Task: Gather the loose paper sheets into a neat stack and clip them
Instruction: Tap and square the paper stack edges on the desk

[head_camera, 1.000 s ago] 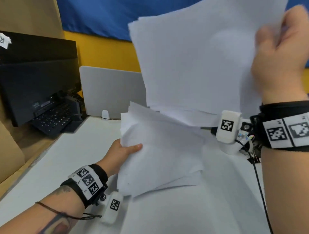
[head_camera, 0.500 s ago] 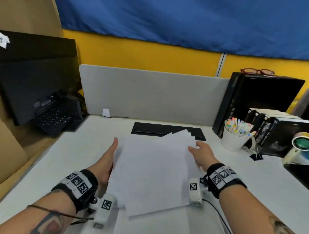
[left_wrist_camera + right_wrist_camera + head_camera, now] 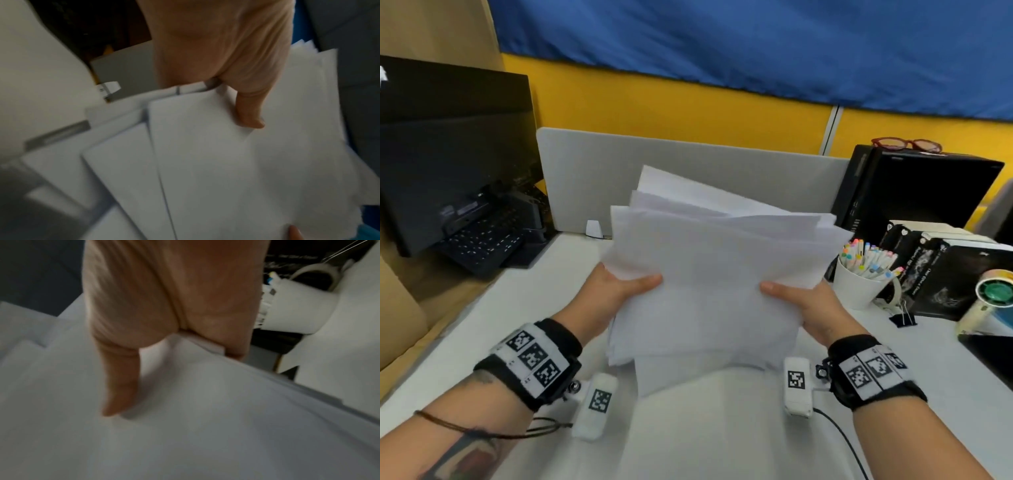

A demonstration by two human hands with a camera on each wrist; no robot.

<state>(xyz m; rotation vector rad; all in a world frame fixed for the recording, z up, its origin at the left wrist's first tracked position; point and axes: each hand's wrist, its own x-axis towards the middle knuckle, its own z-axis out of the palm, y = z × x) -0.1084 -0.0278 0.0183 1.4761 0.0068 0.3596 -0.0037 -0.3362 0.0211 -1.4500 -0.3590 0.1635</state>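
A loose, uneven stack of white paper sheets (image 3: 715, 274) is held tilted above the white desk (image 3: 482, 325), its far edges fanned out. My left hand (image 3: 619, 287) grips the stack's left edge, thumb on top and fingers hidden beneath. My right hand (image 3: 801, 305) grips the right edge the same way. The left wrist view shows the thumb on staggered paper sheets (image 3: 205, 162). In the right wrist view the thumb presses on the paper sheets (image 3: 185, 418). A black binder clip (image 3: 903, 319) lies on the desk to the right, untouched.
A white cup of markers (image 3: 859, 274) stands right of the stack, with books (image 3: 945, 260), a tape roll (image 3: 996, 294) and a black computer tower (image 3: 914, 192) beyond. A black monitor (image 3: 448, 154) and keyboard (image 3: 479, 240) sit at the left. A grey divider panel (image 3: 592, 171) closes the back.
The sheets lay flat on the desk between my two open hands half a second ago. Now both hands grip the stack's sides and have lifted it, tilted toward me.
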